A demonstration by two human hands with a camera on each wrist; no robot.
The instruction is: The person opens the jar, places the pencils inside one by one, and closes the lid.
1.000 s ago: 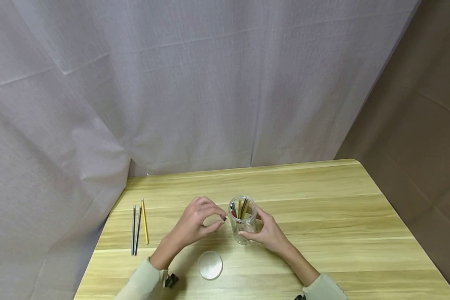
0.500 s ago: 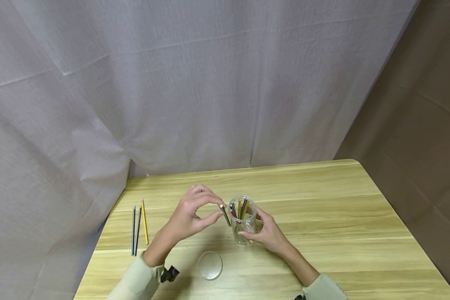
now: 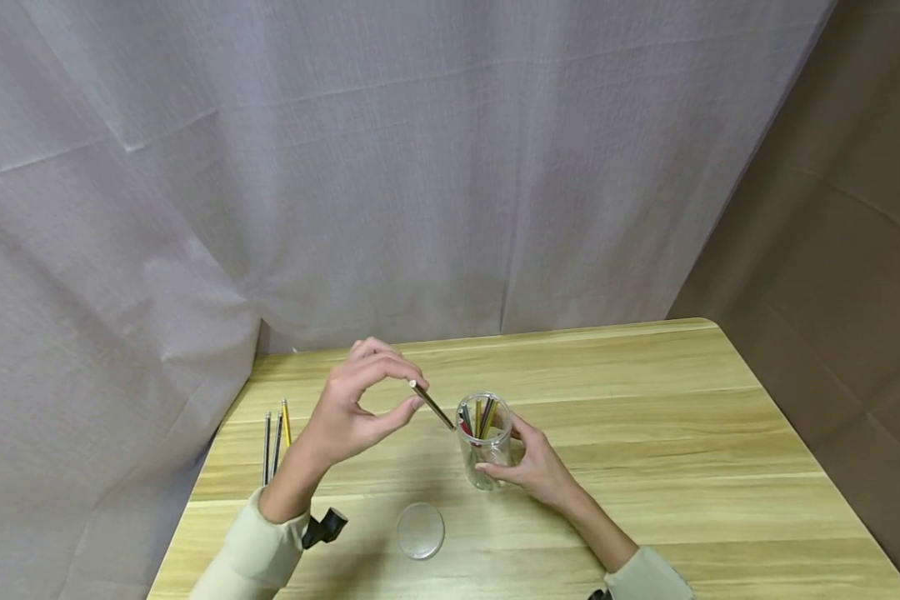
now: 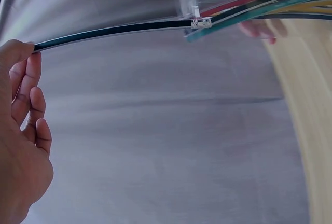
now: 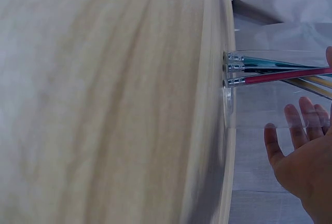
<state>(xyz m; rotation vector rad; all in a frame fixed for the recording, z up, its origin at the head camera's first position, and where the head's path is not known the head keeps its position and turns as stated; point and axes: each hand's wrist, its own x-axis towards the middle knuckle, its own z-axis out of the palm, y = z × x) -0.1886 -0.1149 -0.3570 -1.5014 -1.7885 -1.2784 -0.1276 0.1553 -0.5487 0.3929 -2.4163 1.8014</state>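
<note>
A dark pencil (image 3: 433, 407) is pinched at one end between the thumb and index finger of my left hand (image 3: 362, 404). It slants down to the right, and its metal-banded end (image 4: 201, 23) is close to the jar's rim; I cannot tell whether they touch. My right hand (image 3: 542, 472) grips the side of a clear round jar (image 3: 474, 468) that stands upright on the table. Inside the jar lean several pencils (image 3: 485, 417), among them red, green, dark and yellow ones. In the right wrist view, the red pencil (image 5: 275, 76) rests with its metal end down.
A clear round lid (image 3: 421, 531) lies flat on the wooden table (image 3: 645, 417) in front of the jar. At the left lie two dark pencils (image 3: 266, 450) and a yellow pencil (image 3: 287, 421), partly hidden by my left forearm. A grey curtain (image 3: 390, 183) hangs behind.
My left hand has risen and moved left, drawing the dark pencil up from beside the jar's rim until most of its length shows. My right hand and the jar have stayed in place.
</note>
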